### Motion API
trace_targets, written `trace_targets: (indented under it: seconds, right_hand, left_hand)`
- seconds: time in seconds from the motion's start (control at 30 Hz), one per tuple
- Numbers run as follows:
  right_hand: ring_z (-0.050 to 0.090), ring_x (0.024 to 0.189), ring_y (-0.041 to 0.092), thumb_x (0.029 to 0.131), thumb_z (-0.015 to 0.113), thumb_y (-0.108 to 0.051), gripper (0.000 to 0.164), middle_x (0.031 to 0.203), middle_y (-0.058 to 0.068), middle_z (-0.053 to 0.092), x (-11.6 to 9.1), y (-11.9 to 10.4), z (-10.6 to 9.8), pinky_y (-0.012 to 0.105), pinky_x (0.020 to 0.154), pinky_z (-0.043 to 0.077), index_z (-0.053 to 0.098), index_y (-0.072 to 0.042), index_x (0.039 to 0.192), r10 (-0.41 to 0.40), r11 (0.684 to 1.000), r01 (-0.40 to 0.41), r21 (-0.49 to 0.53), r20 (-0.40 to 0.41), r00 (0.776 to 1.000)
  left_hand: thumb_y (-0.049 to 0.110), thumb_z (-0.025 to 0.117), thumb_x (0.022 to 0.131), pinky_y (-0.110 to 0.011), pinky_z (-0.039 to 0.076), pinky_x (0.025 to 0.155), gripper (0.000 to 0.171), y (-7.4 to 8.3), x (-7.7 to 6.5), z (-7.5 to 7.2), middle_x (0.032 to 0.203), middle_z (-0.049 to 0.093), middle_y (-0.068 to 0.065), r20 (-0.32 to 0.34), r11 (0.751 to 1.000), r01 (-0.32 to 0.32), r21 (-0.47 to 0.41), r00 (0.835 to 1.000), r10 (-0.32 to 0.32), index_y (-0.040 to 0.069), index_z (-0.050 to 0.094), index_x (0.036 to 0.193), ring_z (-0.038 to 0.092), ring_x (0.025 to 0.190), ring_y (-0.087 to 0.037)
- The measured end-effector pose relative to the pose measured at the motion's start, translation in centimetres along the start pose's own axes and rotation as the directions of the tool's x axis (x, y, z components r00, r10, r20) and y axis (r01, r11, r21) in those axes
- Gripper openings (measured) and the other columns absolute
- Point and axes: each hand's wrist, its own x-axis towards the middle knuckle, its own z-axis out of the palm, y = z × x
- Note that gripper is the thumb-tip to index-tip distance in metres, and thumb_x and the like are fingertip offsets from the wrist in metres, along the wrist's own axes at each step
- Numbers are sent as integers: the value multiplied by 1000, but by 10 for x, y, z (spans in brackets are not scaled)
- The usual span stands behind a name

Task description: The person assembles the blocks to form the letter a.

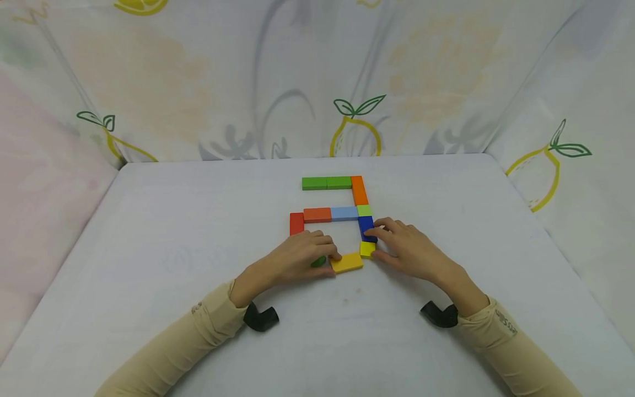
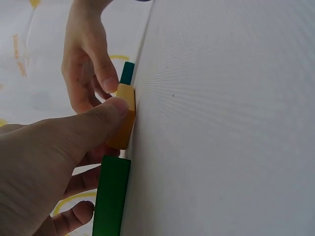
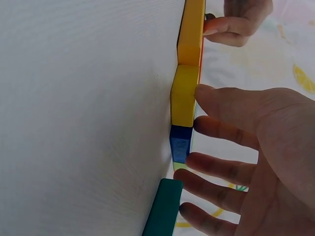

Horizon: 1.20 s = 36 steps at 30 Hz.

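Observation:
My left hand [image 1: 292,256] pinches a flat amber block [image 1: 348,263] between thumb and index finger. Under its palm a green block [image 2: 111,196] is partly hidden. Fingers of my right hand [image 1: 414,251] are fairly straight, the thumb at a small yellow block [image 1: 367,249] and other fingertips at a dark blue block [image 1: 366,227]. In the right wrist view a teal block [image 3: 165,206] stands beside the little finger; the hand hides it in the head view. The amber block's end meets the yellow block in that wrist view.
Beyond the hands lie two green blocks [image 1: 326,183], an orange block [image 1: 359,191], a lime block [image 1: 364,210], a light blue block [image 1: 344,213], an orange-red block [image 1: 317,215] and a red block [image 1: 296,223]. A patterned cloth [image 1: 198,82] stands behind the white table [image 1: 149,220].

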Motion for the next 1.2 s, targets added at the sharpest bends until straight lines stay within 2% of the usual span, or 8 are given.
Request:
trace_targets:
  seconds: [0.3,0.53,0.63,0.8,0.9,1.07,1.2]
  right_hand:
    - [53,114,30,88,66,-28,43,133,13,50,-1,0,-1,50,91,46,56,-14,128,-13,1000,13,14,-2,1000]
    - [49,123,31,90,63,-32,44,138,13,48,0,1,0,53,98,42,55,-15,130,-13,999,13,36,16,1000]
    - [50,120,30,89,64,-32,42,135,13,50,0,1,1,52,97,42,57,-15,128,-20,999,20,26,4,1000]
    - [51,112,25,86,68,-30,38,124,9,52,-1,-1,0,46,94,42,62,-17,122,-85,996,84,-8,-48,995]
    - [52,112,25,86,69,-29,40,124,9,53,-2,-2,0,46,94,42,61,-17,123,-90,996,89,-21,-55,994]
    - [52,114,26,87,67,-31,43,121,10,58,-4,-2,-1,54,103,32,60,-19,127,-58,997,56,-47,-29,998]
    - [53,111,25,87,67,-32,43,114,7,62,-4,-1,0,57,106,24,60,-20,127,-67,995,64,-75,-36,997]
  left_hand:
    - [38,70,84,-23,48,81,26,0,0,-2,101,65,9,5,1000,-10,-1,1000,10,20,67,104,56,95,-9]
    - [39,69,84,-22,47,80,26,-1,0,-1,100,64,10,11,1000,-14,10,1000,14,22,67,104,55,94,-8]
    - [40,68,85,-22,47,80,26,-1,0,-1,101,64,10,14,1000,-12,10,1000,12,22,67,104,55,95,-8]
    - [41,68,85,-22,47,81,27,0,0,-2,101,64,10,20,1000,-8,15,1000,8,23,66,105,55,95,-8]
    - [41,68,85,-22,47,81,27,0,0,-1,101,63,11,19,1000,-7,21,1000,7,23,66,105,55,95,-8]
    - [40,68,85,-22,46,80,27,0,0,-1,101,64,10,16,1000,-9,24,1000,9,22,67,104,55,95,-8]
    - [40,68,85,-23,47,81,27,1,-1,-1,101,64,9,22,1000,-2,21,1000,1,22,67,105,56,96,-9]
